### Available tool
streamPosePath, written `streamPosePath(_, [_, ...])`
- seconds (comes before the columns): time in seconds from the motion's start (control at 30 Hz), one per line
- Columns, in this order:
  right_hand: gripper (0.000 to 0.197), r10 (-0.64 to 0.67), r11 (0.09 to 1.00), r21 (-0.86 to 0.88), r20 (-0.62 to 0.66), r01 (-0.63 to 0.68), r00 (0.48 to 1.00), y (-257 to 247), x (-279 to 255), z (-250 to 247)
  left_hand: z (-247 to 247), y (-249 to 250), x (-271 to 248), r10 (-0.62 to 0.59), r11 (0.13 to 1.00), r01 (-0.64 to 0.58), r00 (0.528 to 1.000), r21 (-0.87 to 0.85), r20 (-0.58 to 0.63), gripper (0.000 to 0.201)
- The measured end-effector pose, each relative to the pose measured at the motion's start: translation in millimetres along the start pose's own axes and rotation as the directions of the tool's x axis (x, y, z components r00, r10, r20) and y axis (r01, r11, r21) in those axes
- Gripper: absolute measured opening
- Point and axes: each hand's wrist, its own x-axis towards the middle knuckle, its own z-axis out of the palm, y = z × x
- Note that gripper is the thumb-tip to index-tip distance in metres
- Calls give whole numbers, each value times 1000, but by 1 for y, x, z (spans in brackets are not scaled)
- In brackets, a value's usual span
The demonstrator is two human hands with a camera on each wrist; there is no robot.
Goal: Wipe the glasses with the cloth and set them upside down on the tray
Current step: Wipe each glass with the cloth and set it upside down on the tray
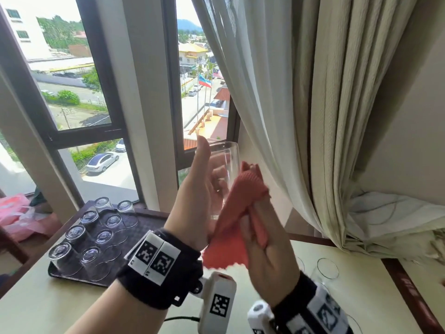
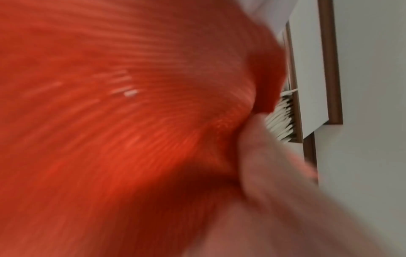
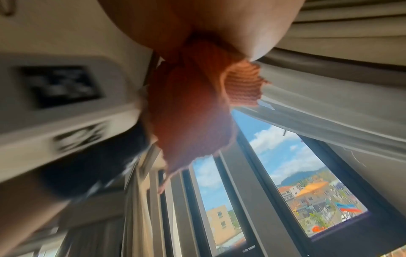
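Left hand [image 1: 195,201] is up in front of the window, wrapped around a clear drinking glass [image 1: 227,162]. Thumb sticks straight up, fingers curl round the far side (you can see them through the glass). So that grip is closed round the glass, holding it in the air well above the surface.

Right hand [image 1: 262,239] has a coral-red ribbed cloth [image 1: 238,206] bunched between its fingers. The cloth is pressed against the right side of the glass, and a loose corner hangs down between the two wrists. In the right wrist view the cloth [image 3: 193,113] is pinched right at the fingertips and dangles from there. The left wrist view is nearly all blurry red cloth [image 2: 123,107], with one finger of the left hand [image 2: 259,156] at the edge of it.

Down on the left sits a dark rectangular tray [image 1: 149,220] on the pale cream surface [image 1: 36,304]. It carries eight clear glasses upside down [image 1: 89,218], in two rows. On the right side of the surface, behind the right wrist, there's at least one upright clear glass [image 1: 327,268] standing open end up, well apart from the tray.

Other stuff: cream curtain [image 1: 337,104] hanging on the right, pink plastic bag [image 1: 16,213] at the far left by the window.
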Motion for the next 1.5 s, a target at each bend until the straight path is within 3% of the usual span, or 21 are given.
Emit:
streamPosePath(0.1, [36,159,970,196,-53,-146,986,-11,31,-10,14,-3,-7,-8,1000,9,998,-1,55,106])
streamPosePath(0.17, [44,73,984,169,-59,-63,996,-20,44,-14,19,-7,-12,27,1000,-29,989,9,147,90])
streamPosePath(0.27, [52,-139,987,-75,25,140,990,-23,34,-9,20,-4,-16,-3,993,30,974,-118,229,78])
streamPosePath(0.33, [53,-162,971,-167,62,170,985,-16,12,-3,12,2,-12,-4,994,32,969,-108,248,69])
streamPosePath(0.4, [53,-108,982,-154,42,113,993,-4,-8,1,4,5,-7,34,997,-43,990,63,140,87])
streamPosePath(0.47, [49,22,998,-52,-1,-22,1000,-1,-10,1,-3,1,-3,104,962,-85,993,259,-62,109])
streamPosePath(0.5, [46,100,995,12,-26,-100,995,-3,-5,0,-2,-2,-5,143,942,-101,983,320,-113,106])
streamPosePath(0.57, [38,183,979,102,-59,-176,981,-10,13,-6,1,-9,-13,148,914,-101,985,393,-89,84])
streamPosePath(0.6, [36,178,979,114,-71,-170,981,-15,24,-10,5,-12,-17,114,923,-89,993,374,-43,79])
streamPosePath(0.67, [39,117,989,95,-73,-110,990,-23,40,-15,13,-13,-22,-24,991,23,1000,129,8,80])
streamPosePath(0.77, [50,-73,995,-66,-4,73,997,-28,44,-12,13,-16,-21,-45,996,51,997,-75,70,79])
streamPosePath(0.9, [55,-134,969,-196,107,153,985,-10,6,0,-8,-9,-4,-20,1000,20,1000,12,2,70])
streamPosePath(1.03, [51,-39,989,-137,75,49,996,2,-9,-1,-3,1,-6,-28,998,36,989,52,-146,92])
streamPosePath(1.17, [38,132,989,71,15,-132,991,-11,28,-7,6,-11,-14,-20,1000,20,1000,17,1,86])
streamPosePath(1.23, [45,45,998,40,-10,-45,999,-20,43,-6,15,-11,-17,6,997,3,993,-78,114,85])
streamPosePath(1.3, [52,-97,991,-92,17,99,995,-24,43,-4,15,-6,-12,-1,975,31,990,-218,138,76])
streamPosePath(1.37, [54,-169,967,-181,74,180,983,-19,29,-2,10,-1,-6,66,962,-22,986,-271,155,83])
streamPosePath(1.43, [54,-184,961,-189,108,202,977,-9,8,0,2,4,-2,8,986,14,992,-169,130,82])
streamPosePath(1.5, [55,-109,983,-139,97,122,989,2,-7,0,1,6,-5,23,1000,-23,998,2,-52,78])
